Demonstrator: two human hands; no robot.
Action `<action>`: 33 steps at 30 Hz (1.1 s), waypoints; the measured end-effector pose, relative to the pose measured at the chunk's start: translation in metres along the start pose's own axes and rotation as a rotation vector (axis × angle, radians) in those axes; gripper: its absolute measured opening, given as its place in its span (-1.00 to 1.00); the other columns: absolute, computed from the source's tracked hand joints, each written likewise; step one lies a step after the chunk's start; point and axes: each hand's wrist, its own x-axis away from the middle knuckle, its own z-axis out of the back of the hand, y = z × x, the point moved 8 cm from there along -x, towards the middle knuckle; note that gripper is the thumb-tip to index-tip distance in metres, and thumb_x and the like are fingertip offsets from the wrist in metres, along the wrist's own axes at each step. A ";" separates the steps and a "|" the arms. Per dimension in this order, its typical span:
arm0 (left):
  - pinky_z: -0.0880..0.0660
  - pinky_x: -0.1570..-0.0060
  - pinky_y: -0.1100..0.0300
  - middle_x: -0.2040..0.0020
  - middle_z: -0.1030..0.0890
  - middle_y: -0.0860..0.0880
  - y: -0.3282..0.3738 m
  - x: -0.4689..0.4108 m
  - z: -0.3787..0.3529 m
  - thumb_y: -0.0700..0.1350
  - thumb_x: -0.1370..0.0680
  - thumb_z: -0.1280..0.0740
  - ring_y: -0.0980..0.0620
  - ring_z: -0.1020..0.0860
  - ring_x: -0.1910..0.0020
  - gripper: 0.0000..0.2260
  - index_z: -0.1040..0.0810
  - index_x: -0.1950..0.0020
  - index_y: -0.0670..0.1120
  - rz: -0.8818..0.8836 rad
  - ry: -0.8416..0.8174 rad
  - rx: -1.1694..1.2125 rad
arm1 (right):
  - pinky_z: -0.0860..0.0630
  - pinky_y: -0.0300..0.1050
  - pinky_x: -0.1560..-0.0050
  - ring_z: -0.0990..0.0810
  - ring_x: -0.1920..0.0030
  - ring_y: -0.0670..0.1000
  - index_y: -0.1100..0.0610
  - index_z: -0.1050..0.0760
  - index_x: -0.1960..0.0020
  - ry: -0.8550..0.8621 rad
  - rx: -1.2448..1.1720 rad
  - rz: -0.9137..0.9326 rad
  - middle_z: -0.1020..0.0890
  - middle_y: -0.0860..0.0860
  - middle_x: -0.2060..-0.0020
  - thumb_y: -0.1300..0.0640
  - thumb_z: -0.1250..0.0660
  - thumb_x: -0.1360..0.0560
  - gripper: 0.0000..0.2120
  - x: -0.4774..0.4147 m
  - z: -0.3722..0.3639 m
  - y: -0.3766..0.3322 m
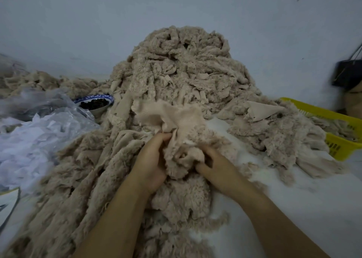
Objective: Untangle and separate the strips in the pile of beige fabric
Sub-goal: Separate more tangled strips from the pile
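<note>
A tall pile of beige fabric strips (pixel 182 67) rises against the wall and spills forward over the white table. In front of it lies a bunched beige piece (pixel 176 120) with frayed, fluffy edges. My left hand (pixel 152 161) grips this piece from the left, fingers curled into its folds. My right hand (pixel 217 165) grips the same bunch from the right, its fingertips buried in the fabric. Long strips (pixel 78 189) trail toward me on the left.
A blue-patterned bowl (pixel 96 104) of dark bits sits at the left, beside clear plastic bags (pixel 39 124) of white scraps. A yellow basket (pixel 340 132) stands at the right edge. A dark bag (pixel 348 71) hangs on the wall. Bare white table (pixel 293 199) shows at the right front.
</note>
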 end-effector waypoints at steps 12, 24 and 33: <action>-0.42 0.30 0.51 0.11 -0.65 0.30 -0.003 -0.007 0.004 0.24 -0.46 -0.31 0.43 -0.56 0.24 -0.77 -0.53 -0.11 0.31 -0.139 0.060 -1.107 | -0.38 -0.16 -0.17 -0.49 -0.24 0.11 0.19 -0.52 -0.30 0.443 0.170 -0.019 -0.53 0.10 -0.21 0.28 -0.22 -0.57 -0.67 0.006 0.046 -0.005; -0.53 0.49 0.31 0.32 -0.63 -0.12 0.024 0.009 0.015 -0.10 -0.23 -0.55 0.03 -0.63 0.38 -0.80 -0.67 0.24 -0.18 -0.027 0.114 0.207 | -0.31 -0.14 0.42 -0.43 0.39 -0.05 -0.05 -0.45 0.22 0.627 0.028 -0.150 -0.54 -0.02 0.31 0.30 -0.16 -0.57 -0.68 0.010 0.073 0.023; -0.56 0.46 0.24 0.34 -0.66 -0.10 0.020 0.014 0.020 -0.03 0.28 -0.71 0.03 -0.67 0.33 -0.40 -0.70 0.34 -0.22 -0.020 0.163 0.190 | -0.54 -0.19 0.25 -0.62 0.24 -0.11 0.02 -0.63 0.13 0.245 -0.226 -0.219 -0.69 0.00 0.17 -0.05 -0.16 -0.65 -0.67 0.003 0.027 0.020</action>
